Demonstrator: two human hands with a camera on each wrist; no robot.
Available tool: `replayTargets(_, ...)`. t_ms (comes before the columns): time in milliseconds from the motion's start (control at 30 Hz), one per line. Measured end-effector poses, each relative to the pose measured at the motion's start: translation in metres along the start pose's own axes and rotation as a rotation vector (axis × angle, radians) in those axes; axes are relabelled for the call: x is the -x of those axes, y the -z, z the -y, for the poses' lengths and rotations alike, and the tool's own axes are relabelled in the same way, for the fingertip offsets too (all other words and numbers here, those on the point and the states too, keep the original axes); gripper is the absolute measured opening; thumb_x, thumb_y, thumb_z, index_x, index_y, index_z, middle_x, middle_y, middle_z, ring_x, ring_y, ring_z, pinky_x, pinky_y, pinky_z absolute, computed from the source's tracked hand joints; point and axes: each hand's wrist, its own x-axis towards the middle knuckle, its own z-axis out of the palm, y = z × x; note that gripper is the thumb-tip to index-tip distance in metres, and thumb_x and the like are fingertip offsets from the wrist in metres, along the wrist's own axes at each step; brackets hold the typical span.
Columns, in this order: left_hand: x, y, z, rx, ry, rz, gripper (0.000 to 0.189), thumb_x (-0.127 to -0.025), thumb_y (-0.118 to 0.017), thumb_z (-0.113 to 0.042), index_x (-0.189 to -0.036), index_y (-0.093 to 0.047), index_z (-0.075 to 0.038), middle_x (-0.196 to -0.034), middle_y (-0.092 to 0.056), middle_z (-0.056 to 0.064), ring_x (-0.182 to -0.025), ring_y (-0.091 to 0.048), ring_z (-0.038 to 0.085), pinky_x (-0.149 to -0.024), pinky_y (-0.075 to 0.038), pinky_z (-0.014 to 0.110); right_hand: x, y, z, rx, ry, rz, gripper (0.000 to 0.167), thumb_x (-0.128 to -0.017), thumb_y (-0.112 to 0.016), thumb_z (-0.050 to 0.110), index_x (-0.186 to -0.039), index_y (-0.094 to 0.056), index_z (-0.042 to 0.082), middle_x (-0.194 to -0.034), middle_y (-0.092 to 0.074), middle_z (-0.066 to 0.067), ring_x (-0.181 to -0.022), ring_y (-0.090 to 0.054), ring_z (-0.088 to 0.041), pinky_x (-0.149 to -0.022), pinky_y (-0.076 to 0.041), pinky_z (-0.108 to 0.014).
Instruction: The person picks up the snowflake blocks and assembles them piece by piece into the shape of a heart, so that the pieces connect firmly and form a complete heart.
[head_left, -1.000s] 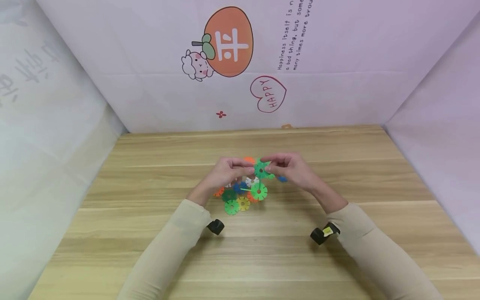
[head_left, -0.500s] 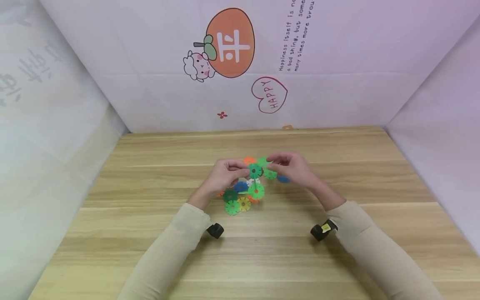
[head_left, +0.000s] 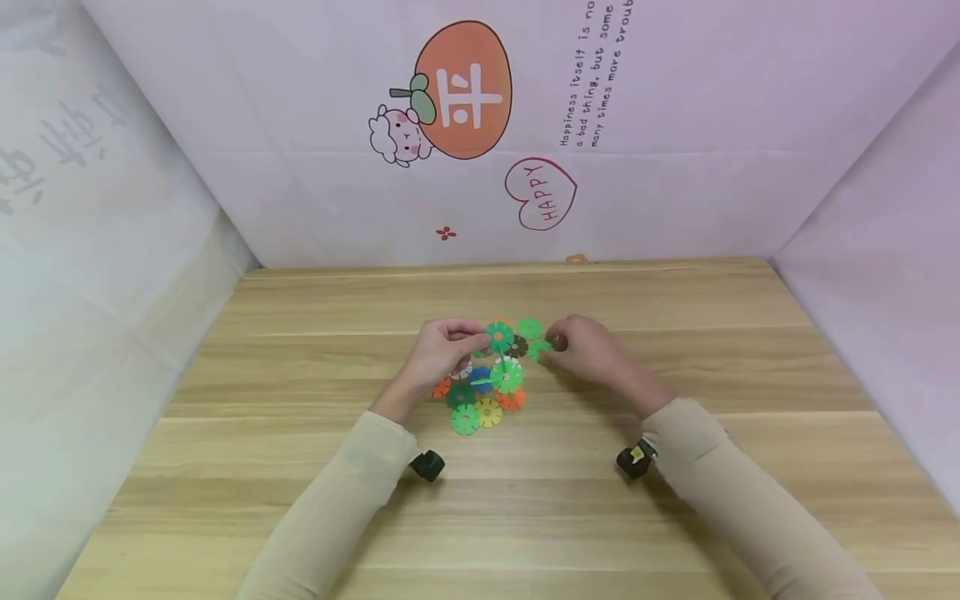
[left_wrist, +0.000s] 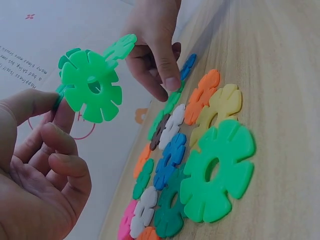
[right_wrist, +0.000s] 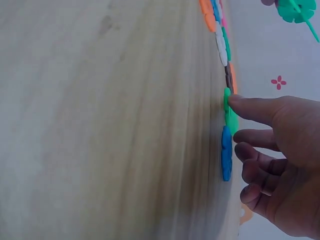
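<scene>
My left hand (head_left: 442, 350) pinches a small joined build of slotted snowflake discs above the table. Its darker green disc (head_left: 498, 337) sits at my fingertips, and a light green disc (left_wrist: 92, 85) hangs from it with another green disc slotted in at an angle. My right hand (head_left: 588, 350) is low over the pile's right side. In the right wrist view its thumb is right at a light green disc (right_wrist: 230, 115) lying on the wood, the other fingers loosely bent and spread. A blue disc (right_wrist: 226, 155) lies beside that one, close to the fingertips.
Several loose discs lie flat on the wooden table (head_left: 525, 500) between and below my hands, among them a yellow disc (head_left: 488, 412), an orange disc (head_left: 512, 399), a blue disc (left_wrist: 170, 160) and a brown disc (head_left: 517, 346). A printed white sheet (head_left: 300, 200) stands behind the table.
My right hand has let go of the green build and come down to the discs on the right. My left hand has drawn the build slightly left.
</scene>
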Motion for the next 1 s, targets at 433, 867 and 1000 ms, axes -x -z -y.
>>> replayTargets(433, 0.000, -0.001, 0.001, 0.021, -0.014, 0.004, 0.013, -0.097, -0.068, -0.009, -0.104, -0.071, 0.000, -0.086, -0.075, 0.008, -0.048, -0.040, 0.011, -0.047, -0.034, 0.024, 0.009, -0.002, 0.019, -0.027, -0.042, 0.020, 0.027, -0.085, -0.081, 0.017, -0.105, -0.065, 0.007, -0.096, -0.064, -0.006, -0.089, -0.060, -0.023, -0.077, -0.052, -0.040)
replayTargets(867, -0.001, -0.001, 0.003, 0.040, 0.011, 0.013, 0.013, -0.097, -0.068, -0.010, -0.104, -0.071, 0.000, -0.087, -0.074, 0.009, -0.048, -0.040, 0.011, -0.047, -0.034, 0.023, 0.025, -0.002, 0.017, -0.173, 0.031, -0.016, 0.014, -0.089, -0.078, 0.017, -0.080, -0.069, 0.014, -0.075, -0.066, 0.002, -0.063, -0.061, -0.015, -0.058, -0.052, -0.033)
replayTargets(1000, -0.002, -0.002, 0.003, 0.047, 0.017, 0.016, 0.014, -0.097, -0.068, -0.012, -0.104, -0.071, 0.000, -0.088, -0.074, 0.010, -0.049, -0.042, 0.011, -0.048, -0.034, 0.023, 0.028, 0.000, 0.016, -0.186, 0.049, -0.057, 0.014, -0.091, -0.077, 0.020, -0.081, -0.069, 0.015, -0.074, -0.066, 0.003, -0.060, -0.060, -0.014, -0.055, -0.051, -0.032)
